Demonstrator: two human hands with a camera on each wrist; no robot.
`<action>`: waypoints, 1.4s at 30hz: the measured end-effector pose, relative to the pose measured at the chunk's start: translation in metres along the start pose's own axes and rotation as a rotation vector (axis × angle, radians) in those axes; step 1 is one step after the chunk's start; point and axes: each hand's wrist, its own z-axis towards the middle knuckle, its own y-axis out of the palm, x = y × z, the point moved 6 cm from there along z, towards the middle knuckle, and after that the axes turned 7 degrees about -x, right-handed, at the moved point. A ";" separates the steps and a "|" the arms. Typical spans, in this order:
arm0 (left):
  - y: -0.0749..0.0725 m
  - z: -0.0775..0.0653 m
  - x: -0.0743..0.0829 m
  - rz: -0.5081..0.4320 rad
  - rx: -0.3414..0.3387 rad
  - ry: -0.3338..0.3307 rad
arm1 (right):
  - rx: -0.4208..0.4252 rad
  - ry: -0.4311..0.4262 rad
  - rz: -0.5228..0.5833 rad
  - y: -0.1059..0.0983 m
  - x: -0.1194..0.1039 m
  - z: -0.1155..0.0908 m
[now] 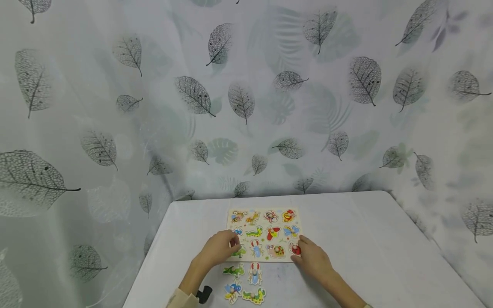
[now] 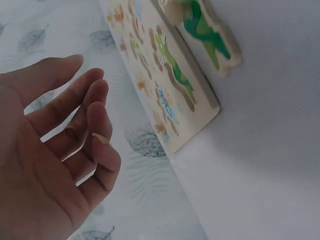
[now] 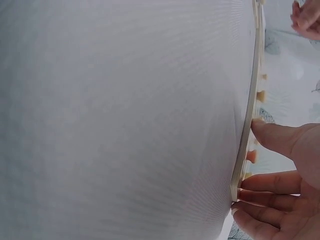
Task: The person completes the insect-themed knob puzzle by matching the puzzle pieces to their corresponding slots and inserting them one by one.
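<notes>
A wooden insect puzzle board [image 1: 263, 259] lies on the white table, with knobbed pieces along its top and right. Above its left side hovers my left hand [image 1: 219, 248], fingers loosely bent and holding nothing; the left wrist view shows this hand [image 2: 65, 135] apart from the board. My right hand [image 1: 313, 259] holds the near right corner, thumb on the front edge and fingers by the right edge [image 3: 280, 200]. In front of the board lie loose pieces: a green grasshopper [image 1: 233, 270], a blue beetle [image 1: 255, 276], a blue-winged insect [image 1: 233, 293] and a caterpillar [image 1: 254, 296].
A small black object [image 1: 204, 294] sits beside the left sleeve. The white table [image 1: 358, 231] extends to both sides of the board. Behind and around it hangs a leaf-patterned curtain [image 1: 262, 128].
</notes>
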 end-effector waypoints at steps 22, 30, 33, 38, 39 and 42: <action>0.034 -0.028 0.004 -0.024 -0.155 0.038 | 0.005 0.017 0.009 -0.009 0.005 -0.002; 0.033 -0.031 -0.006 -0.040 -0.114 0.041 | 0.003 0.029 0.025 -0.003 -0.003 0.000; 0.035 -0.032 -0.009 -0.042 -0.109 0.036 | -0.011 0.034 0.025 0.000 -0.005 0.001; 0.039 -0.034 -0.012 -0.058 -0.110 0.048 | -0.007 0.029 0.015 0.003 -0.007 -0.001; 0.039 -0.034 -0.012 -0.063 -0.109 0.055 | 0.002 0.023 0.014 0.002 -0.007 -0.002; 0.039 -0.033 -0.013 -0.071 -0.105 0.062 | 0.022 0.007 0.009 0.000 -0.007 -0.002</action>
